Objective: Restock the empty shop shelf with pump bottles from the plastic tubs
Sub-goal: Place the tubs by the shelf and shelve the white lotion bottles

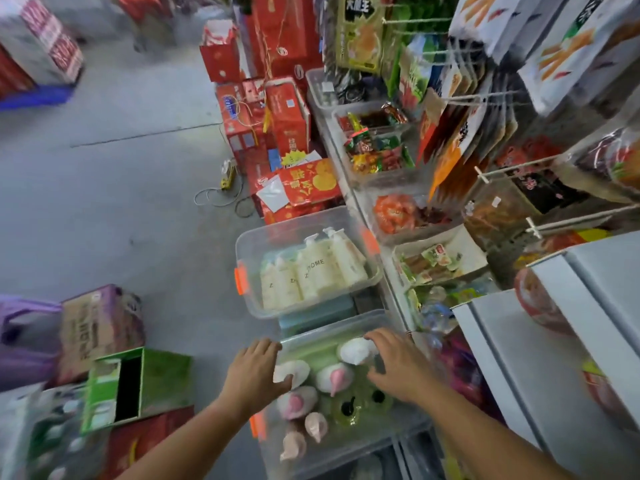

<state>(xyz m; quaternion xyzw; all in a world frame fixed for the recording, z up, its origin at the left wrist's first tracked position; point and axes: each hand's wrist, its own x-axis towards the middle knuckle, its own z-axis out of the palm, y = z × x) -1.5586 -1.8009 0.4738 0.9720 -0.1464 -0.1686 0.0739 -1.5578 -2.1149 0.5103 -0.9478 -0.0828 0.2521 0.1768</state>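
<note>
Grey shop floor, red boxes [287, 112] behind. Lower middle of the frame: pump bottles [332, 377] stand in the near clear tub [329, 329]. My right hand [398, 365] spreads loose over 1 white bottle [353, 351]. My left hand [256, 372] is at the tub's edge; I cannot tell its grip. Another tub [294, 225] sits just above.

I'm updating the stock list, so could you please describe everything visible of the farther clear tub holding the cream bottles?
The farther tub is a rectangular, see-through plastic box, lidless, with an orange latch at each end. It sits level beside the shelving, beyond the nearer tub, seemingly on a bluish base. Cream pump bottles, one lettered HOME, stand in a row along its near side; the far side is bare.
</note>
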